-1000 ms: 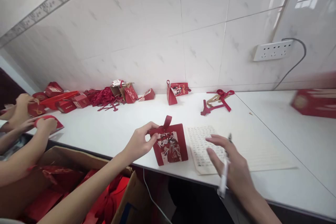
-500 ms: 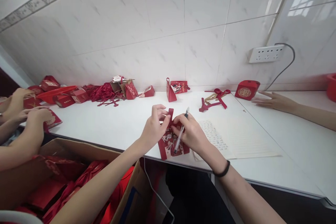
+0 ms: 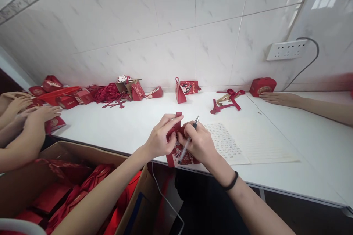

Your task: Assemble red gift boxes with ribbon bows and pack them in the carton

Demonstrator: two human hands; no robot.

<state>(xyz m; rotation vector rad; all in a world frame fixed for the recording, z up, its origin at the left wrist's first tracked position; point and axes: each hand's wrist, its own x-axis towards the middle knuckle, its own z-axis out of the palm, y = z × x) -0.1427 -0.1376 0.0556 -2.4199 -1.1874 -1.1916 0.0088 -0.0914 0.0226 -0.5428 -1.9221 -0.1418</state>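
A red paper gift box (image 3: 173,159) with printed figures sits at the table's front edge, between my hands. My left hand (image 3: 161,136) is closed on the box's upper part, thumb and fingers around a narrow upright red strap (image 3: 178,115). My right hand (image 3: 199,142) pinches the box's top from the other side. A clear pen with a dark grip (image 3: 184,151) is tucked in the same hand, its tip pointing up and away. The fingers hide much of the box's top.
Right of my hand lies an open notebook (image 3: 264,145) with handwriting. Red ribbons (image 3: 230,101) and small red boxes (image 3: 181,94) line the wall. A cardboard carton (image 3: 91,148) of red boxes stands at lower left. Other people's hands (image 3: 41,114) work at left; another hand (image 3: 281,99) touches a red box (image 3: 263,86).
My left fingers have moved down and closed in around the strap. At right, another person's hand has come against the red box, which has turned. The view has shifted slightly.
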